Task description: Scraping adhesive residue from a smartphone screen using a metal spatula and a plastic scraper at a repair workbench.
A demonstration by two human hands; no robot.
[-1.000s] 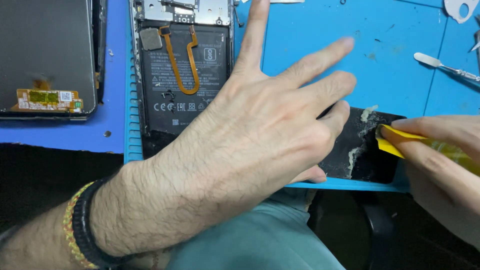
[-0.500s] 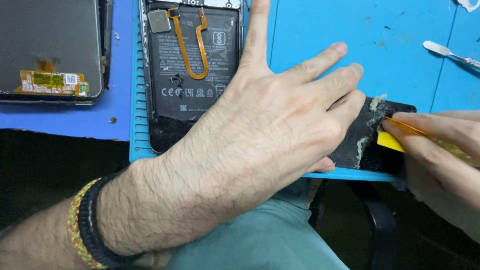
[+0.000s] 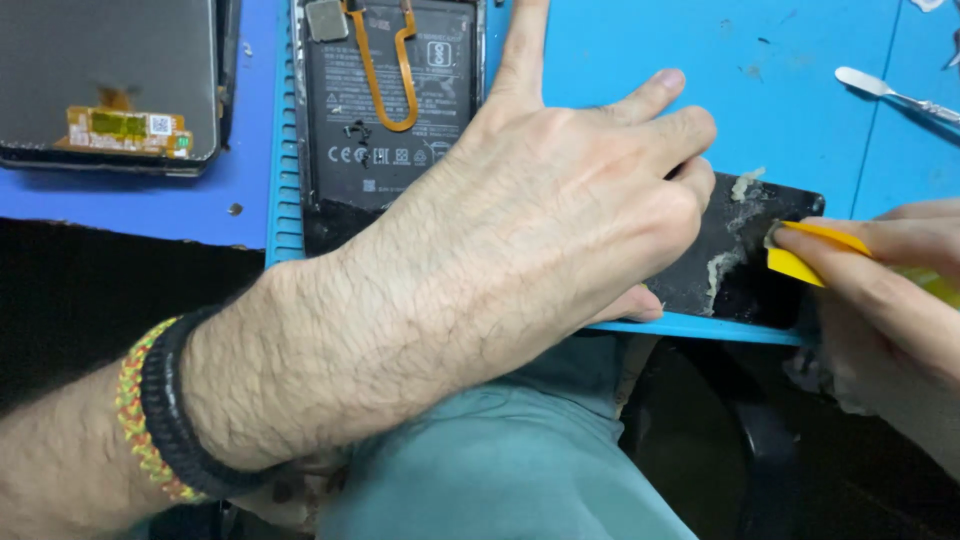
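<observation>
My left hand [image 3: 560,210] lies flat with fingers spread, pressing down on a black back cover [image 3: 745,270] that rests on the blue mat [image 3: 790,120]. Pale strips of old glue cling to the cover's surface. At the cover's right edge my right hand [image 3: 890,290] pinches a yellow plastic scraper [image 3: 800,255], whose blade touches the glue. An opened phone [image 3: 385,110] with its black battery and an orange flex cable lies just beyond my left wrist.
A detached screen panel [image 3: 110,85] with a yellow connector lies at the top left on the darker blue mat. A metal spatula tool [image 3: 890,95] rests at the top right. The mat's front edge runs just under my hands, above my lap.
The view has shifted so the phone and cover sit further right. My left fingers have curled closer together on the cover, and the scraper has moved slightly along the glue.
</observation>
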